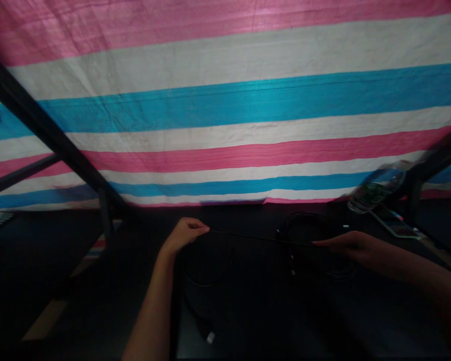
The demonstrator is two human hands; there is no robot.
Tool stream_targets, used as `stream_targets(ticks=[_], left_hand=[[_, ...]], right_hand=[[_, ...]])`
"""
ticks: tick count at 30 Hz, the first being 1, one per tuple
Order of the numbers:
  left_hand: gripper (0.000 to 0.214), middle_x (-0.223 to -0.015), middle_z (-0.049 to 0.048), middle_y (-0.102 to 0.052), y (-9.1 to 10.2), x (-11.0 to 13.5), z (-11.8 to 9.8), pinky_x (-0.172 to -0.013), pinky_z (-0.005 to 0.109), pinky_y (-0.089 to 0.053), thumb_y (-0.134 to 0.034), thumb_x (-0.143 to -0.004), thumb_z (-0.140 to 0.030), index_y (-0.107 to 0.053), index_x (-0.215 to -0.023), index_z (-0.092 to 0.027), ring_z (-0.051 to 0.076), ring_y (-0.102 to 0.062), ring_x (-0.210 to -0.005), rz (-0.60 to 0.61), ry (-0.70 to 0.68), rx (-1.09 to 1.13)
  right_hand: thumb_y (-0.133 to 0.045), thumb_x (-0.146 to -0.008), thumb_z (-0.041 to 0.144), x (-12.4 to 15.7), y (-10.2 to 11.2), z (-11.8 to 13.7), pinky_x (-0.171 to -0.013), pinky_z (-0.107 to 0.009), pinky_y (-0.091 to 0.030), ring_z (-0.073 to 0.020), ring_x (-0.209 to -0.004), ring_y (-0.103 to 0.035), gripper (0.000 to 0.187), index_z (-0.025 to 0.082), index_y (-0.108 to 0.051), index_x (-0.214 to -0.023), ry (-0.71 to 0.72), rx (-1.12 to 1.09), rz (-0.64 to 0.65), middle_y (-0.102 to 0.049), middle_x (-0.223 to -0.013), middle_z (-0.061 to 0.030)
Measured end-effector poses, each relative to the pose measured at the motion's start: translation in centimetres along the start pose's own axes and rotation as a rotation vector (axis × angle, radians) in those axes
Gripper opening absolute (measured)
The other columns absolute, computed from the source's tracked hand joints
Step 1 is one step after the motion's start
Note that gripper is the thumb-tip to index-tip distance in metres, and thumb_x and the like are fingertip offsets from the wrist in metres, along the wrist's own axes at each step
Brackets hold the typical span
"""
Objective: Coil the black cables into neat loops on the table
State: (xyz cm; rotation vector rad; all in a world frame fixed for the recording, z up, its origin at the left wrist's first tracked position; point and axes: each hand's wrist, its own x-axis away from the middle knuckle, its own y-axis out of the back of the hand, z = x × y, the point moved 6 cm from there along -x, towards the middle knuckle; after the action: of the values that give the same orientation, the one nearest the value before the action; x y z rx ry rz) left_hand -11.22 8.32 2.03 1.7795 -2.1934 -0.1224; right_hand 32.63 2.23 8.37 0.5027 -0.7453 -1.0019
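Note:
Between my two hands a thin black cable (261,237) is stretched nearly straight above the dark table. My left hand (186,233) pinches it at the left end of that stretch, and a loop of the cable hangs below the fingers. A plug with a pale metal tip (209,337) lies nearer to me, at the end of a black cord. On the right, my right hand (351,246) is closed on the same cable between thumb and fingers. Behind and under this hand lies a coil of black cable (308,218), partly hidden by it.
A clear plastic bottle (378,188) lies tilted at the back right, beside a phone-like flat device (396,224). Dark metal bars (56,138) slant on both sides. A striped pink, white and blue sheet (248,105) hangs behind the dark table (248,311).

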Motion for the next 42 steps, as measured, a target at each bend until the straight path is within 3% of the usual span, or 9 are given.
stream_targets(ticks=[4,7,15,18,20,23,28,32,42], left_hand=[[0.032,-0.057,-0.0012,-0.06,-1.0,-0.2,-0.3,-0.05,0.023,-0.03,-0.079,-0.07,-0.046,-0.074,-0.072,-0.015,0.01,-0.047,-0.051,-0.029,-0.027,-0.038],[0.032,-0.063,0.0005,-0.064,-2.3,-0.6,-0.4,-0.054,0.023,-0.035,-0.078,-0.072,-0.046,-0.072,-0.072,-0.015,0.012,-0.053,-0.056,-0.031,-0.061,-0.046],[0.038,-0.054,-0.0044,-0.052,-2.6,-0.6,-0.3,-0.047,0.021,-0.026,-0.078,-0.07,-0.051,-0.067,-0.071,-0.015,0.008,-0.04,-0.047,-0.038,-0.062,0.002],[0.04,-0.05,-0.0075,-0.044,-2.5,-0.5,-0.4,-0.044,0.02,-0.021,-0.079,-0.069,-0.053,-0.065,-0.072,-0.016,0.006,-0.032,-0.042,-0.026,-0.043,0.087],[0.04,-0.049,-0.0077,-0.044,-2.8,-0.5,-0.6,-0.044,0.02,-0.021,-0.079,-0.068,-0.053,-0.065,-0.072,-0.016,0.006,-0.032,-0.042,-0.027,-0.044,0.102],[0.038,-0.052,-0.0044,-0.05,-3.7,-0.3,-1.3,-0.045,0.021,-0.024,-0.08,-0.067,-0.051,-0.069,-0.071,-0.015,0.007,-0.037,-0.045,-0.045,-0.079,0.071],[0.035,-0.058,-0.0003,-0.061,-4.3,0.1,-2.3,-0.048,0.022,-0.03,-0.078,-0.069,-0.049,-0.073,-0.074,-0.015,0.01,-0.046,-0.05,-0.098,-0.138,0.079],[0.033,-0.059,0.0012,-0.063,-3.1,0.4,-2.3,-0.048,0.022,-0.031,-0.079,-0.07,-0.047,-0.075,-0.074,-0.014,0.011,-0.049,-0.051,-0.041,-0.118,0.01],[0.039,-0.055,-0.0003,-0.059,0.7,0.9,-1.9,-0.046,0.022,-0.026,-0.08,-0.068,-0.052,-0.075,-0.073,-0.014,0.009,-0.043,-0.047,-0.127,-0.067,-0.02]], right_hand=[[-0.057,-0.079,0.029,0.0,-1.1,-1.6,-0.078,-0.036,-0.058,-0.0295,-0.088,-0.074,0.045,0.02,-0.077,-0.118,-0.1,0.09,0.015,-0.079,-0.103,-0.0099],[-0.053,-0.086,0.035,-0.9,-2.9,0.0,-0.075,-0.034,-0.057,-0.0279,-0.086,-0.073,0.051,0.017,-0.068,-0.132,-0.103,0.143,-0.01,-0.077,-0.11,-0.0125],[-0.053,-0.094,0.029,-5.5,-5.5,4.9,-0.1,-0.04,-0.047,-0.0318,-0.122,-0.061,0.081,0.003,-0.013,-0.16,-0.162,0.297,-0.147,-0.061,-0.135,-0.0258],[-0.054,-0.094,0.032,-7.0,-6.2,6.2,-0.103,-0.056,-0.042,-0.0399,-0.131,-0.053,0.076,0.008,-0.024,-0.159,-0.161,0.411,-0.198,-0.05,-0.145,-0.0282],[-0.054,-0.095,0.034,-7.8,-7.1,8.2,-0.105,-0.061,-0.039,-0.0403,-0.133,-0.05,0.067,0.013,-0.036,-0.156,-0.022,0.371,-0.192,-0.05,-0.148,-0.0245],[-0.053,-0.094,0.03,-8.4,-9.1,12.0,-0.106,-0.049,-0.044,-0.03,-0.125,-0.059,0.054,0.017,-0.051,-0.147,0.284,0.105,-0.121,-0.062,-0.139,-0.0159],[-0.054,-0.091,0.024,-9.3,-10.8,14.8,-0.094,-0.04,-0.053,-0.0247,-0.104,-0.071,0.044,0.018,-0.066,-0.133,0.424,-0.2,-0.05,-0.074,-0.12,-0.0102],[-0.053,-0.09,0.025,-9.4,-9.2,14.0,-0.093,-0.039,-0.055,-0.0266,-0.104,-0.072,0.038,0.019,-0.073,-0.122,0.457,-0.174,-0.071,-0.074,-0.119,-0.0089],[-0.059,-0.084,0.043,-5.7,0.9,6.1,-0.089,-0.042,-0.057,-0.0305,-0.098,-0.073,0.041,0.016,-0.08,-0.108,0.205,-0.046,-0.185,-0.078,-0.107,-0.0122]])
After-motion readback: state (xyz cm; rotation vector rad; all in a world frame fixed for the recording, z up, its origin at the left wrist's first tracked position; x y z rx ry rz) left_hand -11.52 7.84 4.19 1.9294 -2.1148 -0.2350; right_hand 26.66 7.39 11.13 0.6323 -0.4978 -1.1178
